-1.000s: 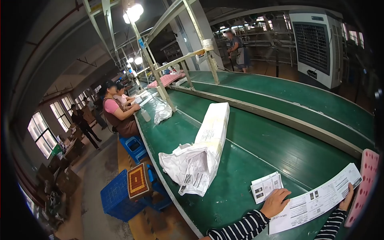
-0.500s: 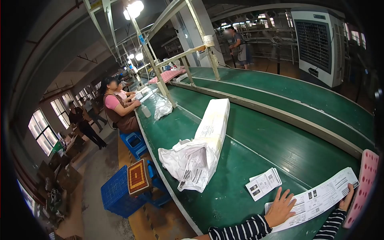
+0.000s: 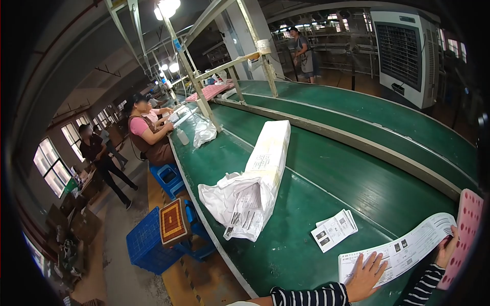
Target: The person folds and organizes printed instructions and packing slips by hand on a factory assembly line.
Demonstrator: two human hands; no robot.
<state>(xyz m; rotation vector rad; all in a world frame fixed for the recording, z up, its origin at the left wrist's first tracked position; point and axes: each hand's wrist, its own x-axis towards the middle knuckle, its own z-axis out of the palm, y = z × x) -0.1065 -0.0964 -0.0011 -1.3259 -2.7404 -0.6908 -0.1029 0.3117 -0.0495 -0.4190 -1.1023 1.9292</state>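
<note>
A long printed paper sheet (image 3: 395,255) lies on the green work surface in front of me, its far right end curling upward. My left hand (image 3: 366,275) rests flat on the sheet's left part, fingers spread. At the raised right end, my right hand (image 3: 447,248) grips the paper's edge, with the thumb side partly hidden. Beside the sheet, to the left, sits a small stack of printed leaflets (image 3: 335,231). Further left is a long white package (image 3: 268,153) with an open white plastic bag (image 3: 240,204) of printed papers at its near end.
A pink foam strip (image 3: 463,237) stands along the right edge. A metal rail (image 3: 347,143) runs along the green table (image 3: 301,260). Blue stools (image 3: 168,178) and a blue crate (image 3: 150,242) stand on the floor at left. Several people work or stand farther off.
The sheet's right end has curled up more under my right hand. My left hand has shifted slightly right and down. A person at far left has stepped nearer.
</note>
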